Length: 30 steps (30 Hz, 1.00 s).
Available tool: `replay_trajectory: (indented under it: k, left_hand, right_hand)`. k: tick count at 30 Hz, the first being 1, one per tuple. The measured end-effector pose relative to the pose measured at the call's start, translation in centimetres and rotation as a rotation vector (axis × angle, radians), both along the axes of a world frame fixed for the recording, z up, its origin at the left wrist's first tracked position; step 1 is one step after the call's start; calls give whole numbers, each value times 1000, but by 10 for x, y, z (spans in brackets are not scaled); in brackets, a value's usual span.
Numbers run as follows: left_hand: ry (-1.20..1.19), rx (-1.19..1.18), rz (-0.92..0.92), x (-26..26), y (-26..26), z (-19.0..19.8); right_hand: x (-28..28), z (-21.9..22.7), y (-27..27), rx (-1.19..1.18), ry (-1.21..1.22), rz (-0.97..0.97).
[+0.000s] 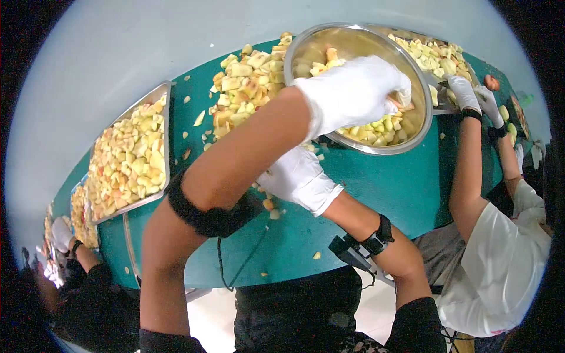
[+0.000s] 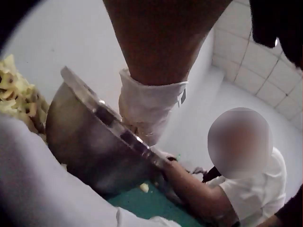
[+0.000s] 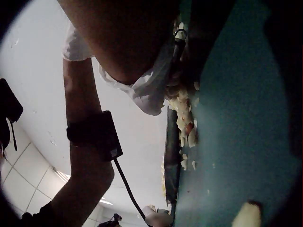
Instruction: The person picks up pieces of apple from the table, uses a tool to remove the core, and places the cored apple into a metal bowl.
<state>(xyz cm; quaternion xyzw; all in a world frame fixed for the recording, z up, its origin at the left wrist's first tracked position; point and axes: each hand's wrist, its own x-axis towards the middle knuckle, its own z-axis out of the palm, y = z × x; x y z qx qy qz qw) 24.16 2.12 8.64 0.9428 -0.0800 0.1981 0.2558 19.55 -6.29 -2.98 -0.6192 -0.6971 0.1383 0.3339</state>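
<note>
**Left hand at the big bowl, right hand tucked under my left arm**

From far away, I see my arms cross. My left arm point(image 1: 235, 153) goes over the top, so my left hand point(image 1: 359, 91) is inside the metal bowl point(image 1: 376, 44), right above the cut fruit point(image 1: 376, 132). Its fingers look bent, but they are blurry, so I can't tell if they have hold of a bit.

My right hand point(image 1: 294, 176) is low on the near side, with its fingers hidden under that arm. I can't tell how open it is or what it has.

The bowl is round, with no long way to line up. The loose heap point(image 1: 244, 76) is long, stretching away from me, ahead and a bit left of my right hand. I think my right hand is nearer the heap, and my left arm could block it.
</note>
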Motion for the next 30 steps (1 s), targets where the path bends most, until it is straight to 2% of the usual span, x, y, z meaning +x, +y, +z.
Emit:
replay_trajectory:
  k: [1,3,4,6,8,10,11,13,16,18,20,23,24,28,30]
  left_hand:
    - [-73,9,13,-13,3,6]
    - [-224,23,34,-48,0,14]
    - [-206,-23,70,-66,-3,19]
    - [-167,-117,144,-107,-12,26]
    - [-143,-460,215,-147,-16,16]
    - [-155,-908,406,-181,-29,9]
    - [-188,-1017,378,-195,-25,-2]
    - [-268,-1232,320,-219,-12,-38]
    - [-532,-1558,314,-225,-15,-77]
    - [-499,-1634,229,-230,-8,-97]
    - [-527,-1743,218,-234,-6,-116]
    - [-483,-1822,136,-236,-6,-123]
    - [-466,-1848,108,-235,-7,-121]
    - [-361,-1877,297,-232,-11,-123]
    - [-363,-1877,216,-233,-14,-120]
  right_hand:
    - [0,3,2,-46,1,-20]
    - [0,2,2,137,28,-24]
    - [-1,0,1,228,41,-27]
    - [-1,-4,0,235,33,-39]
    - [-1,-3,-2,289,40,-43]
    - [-1,12,-1,-38,74,-22]
    - [-2,20,-1,-204,90,-7]
    - [-3,28,-4,-176,66,-31]
    - [-4,35,-3,-132,99,-89]
    - [-6,35,-3,-46,190,-161]
    - [-6,42,-3,-62,312,-148]
    - [-12,42,-5,-20,442,-97]
    - [-12,40,-5,-6,429,-70]
    - [-9,37,-6,59,323,-12]
    - [-7,36,-6,73,274,3]
